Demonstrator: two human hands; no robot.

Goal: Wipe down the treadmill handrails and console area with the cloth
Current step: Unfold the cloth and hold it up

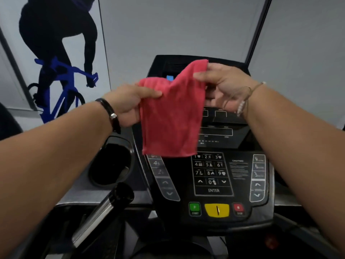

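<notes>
Head camera: a person's left hand and right hand hold a red cloth up in front of a treadmill console. Each hand pinches an upper corner between thumb and fingers, the right corner held higher than the left. The cloth is soft and finely ribbed. It sags between the hands and hangs in a rough rectangle across the console's upper display panels, its lower edge reaching the top of the number keypad. Whether it touches the console cannot be told. To the left of the console sits a round cup holder, a deep black well with a glossy rim. Only a pale glint shows inside it, and its contents cannot be made out. Just below it a cylindrical handrail grip slants toward the camera, polished metal with a black cap. The console is smooth black plastic with curved grey button strips at both sides. Along its bottom run a green start button, a yellow key and a red stop button. A black band circles the left wrist and thin cords with beads circle the right. A dark cyclist on a blue bicycle fills the wall at left.
</notes>
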